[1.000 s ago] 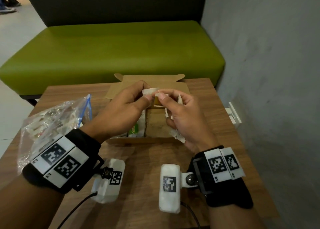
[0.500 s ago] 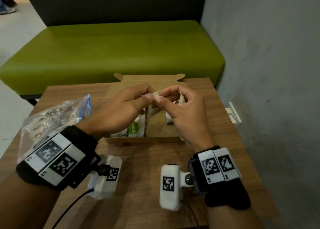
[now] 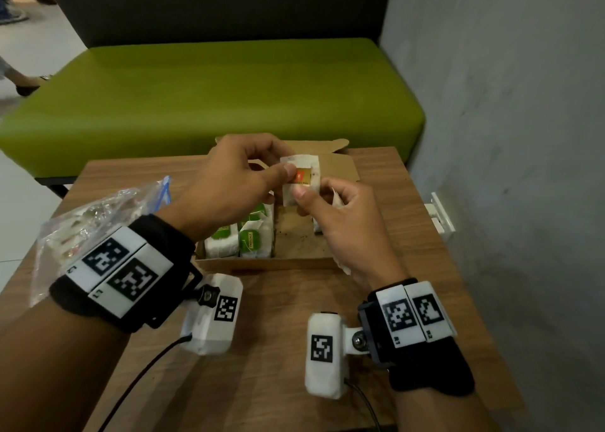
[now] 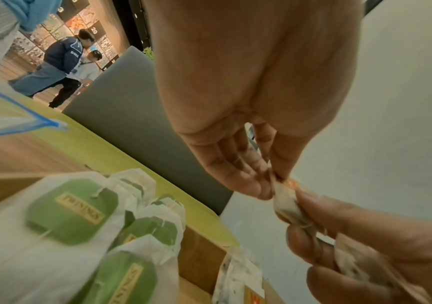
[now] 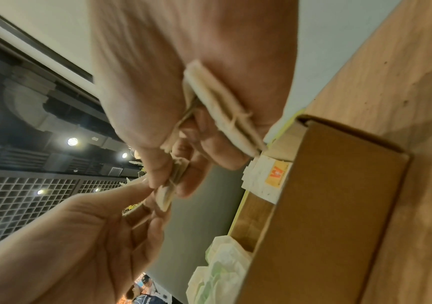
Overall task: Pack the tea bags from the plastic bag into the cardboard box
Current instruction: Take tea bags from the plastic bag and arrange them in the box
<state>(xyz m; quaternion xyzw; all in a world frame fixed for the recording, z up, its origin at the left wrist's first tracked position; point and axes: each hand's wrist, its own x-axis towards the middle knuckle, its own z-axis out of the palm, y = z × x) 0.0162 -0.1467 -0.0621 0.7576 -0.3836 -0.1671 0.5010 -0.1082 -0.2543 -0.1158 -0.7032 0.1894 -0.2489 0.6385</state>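
Left hand (image 3: 229, 183) and right hand (image 3: 340, 215) each pinch, thumb against curled fingers, one orange-tagged tea bag (image 3: 302, 178) above the open cardboard box (image 3: 262, 263); plastic bag (image 3: 95, 215) lies left

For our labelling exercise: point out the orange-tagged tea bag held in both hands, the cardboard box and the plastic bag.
orange-tagged tea bag (image 3: 302, 175), head view, on its orange tag.
cardboard box (image 3: 262, 263), head view, near front wall.
plastic bag (image 3: 98, 209), head view, crinkled clear side.
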